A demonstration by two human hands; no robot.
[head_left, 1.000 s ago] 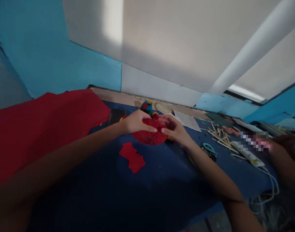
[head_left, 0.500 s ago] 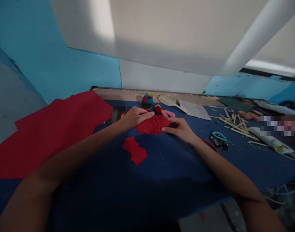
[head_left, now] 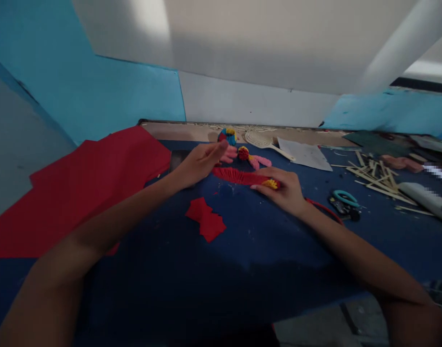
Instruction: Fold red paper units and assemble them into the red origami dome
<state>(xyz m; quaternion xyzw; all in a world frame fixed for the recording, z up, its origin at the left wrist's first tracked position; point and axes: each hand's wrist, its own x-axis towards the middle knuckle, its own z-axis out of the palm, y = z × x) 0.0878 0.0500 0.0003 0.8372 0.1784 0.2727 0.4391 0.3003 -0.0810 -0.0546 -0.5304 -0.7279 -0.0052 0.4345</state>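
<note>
A curved band of tightly folded red paper pieces (head_left: 235,175), with yellow pieces at its right end, is held above the blue table. My right hand (head_left: 284,188) is closed round that yellow end, thumb in front. At the band's left end, my left hand (head_left: 201,164) is raised with fingers apart; whether it touches the band is hard to see. Just behind stand a small multicoloured folded-paper piece (head_left: 228,136) and a red-and-yellow one (head_left: 244,153) beside pink folded-paper parts (head_left: 260,161). Small red paper pieces (head_left: 206,219) lie in front of my hands.
Large red paper sheets (head_left: 79,193) cover the left of the blue table (head_left: 242,270). To the right are turquoise-handled pliers (head_left: 345,198), several thin wooden sticks (head_left: 378,178) and a white sheet (head_left: 305,154). A pale paddle-shaped fan (head_left: 260,139) lies at the back.
The red paper piece has turned from its broad ridged face to a narrow edge, showing its yellow end in my right hand. My left hand has lifted its fingers off it.
</note>
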